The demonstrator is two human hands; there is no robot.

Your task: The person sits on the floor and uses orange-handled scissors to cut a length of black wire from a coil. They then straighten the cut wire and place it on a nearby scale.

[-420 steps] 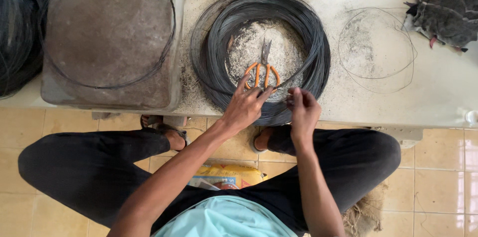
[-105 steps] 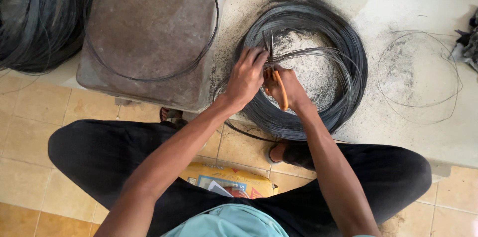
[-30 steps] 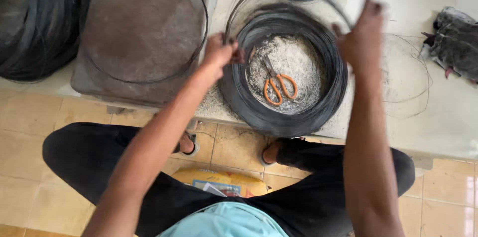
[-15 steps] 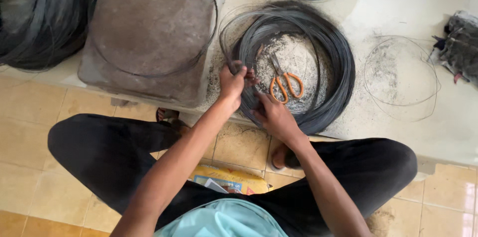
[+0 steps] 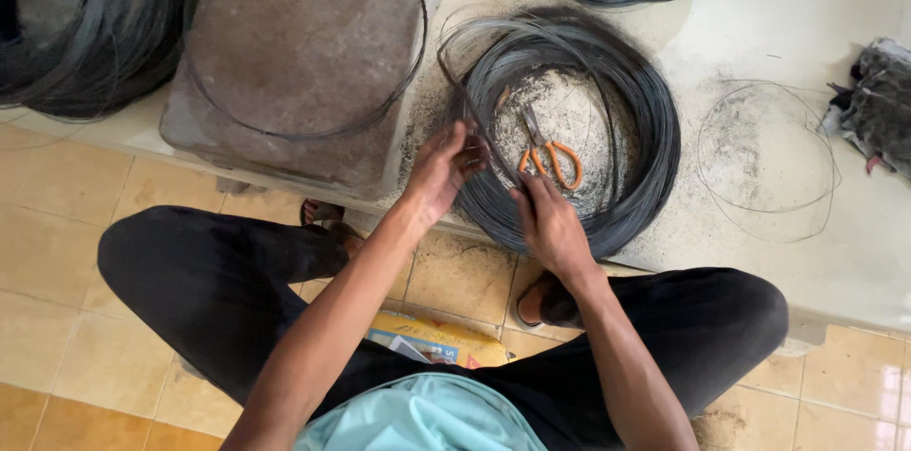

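Head view: the left hand (image 5: 444, 169) is pinched shut on a loose wire (image 5: 474, 119) that rises off the near-left edge of the coil (image 5: 645, 128). The right hand (image 5: 548, 223) lies on the coil's near rim, fingers curled over the strands; whether it grips any of them cannot be told. The coil lies flat on the pale slab (image 5: 788, 24), dusty at its middle, where the scissors (image 5: 548, 149) rest untouched just beyond the right fingertips. A single thin ring (image 5: 765, 159) lies right of the coil. Left of it a stone (image 5: 304, 53) carries another ring. More coils top left and top centre are cut off by the frame, as is a dark bundle (image 5: 878, 105) at the right edge.
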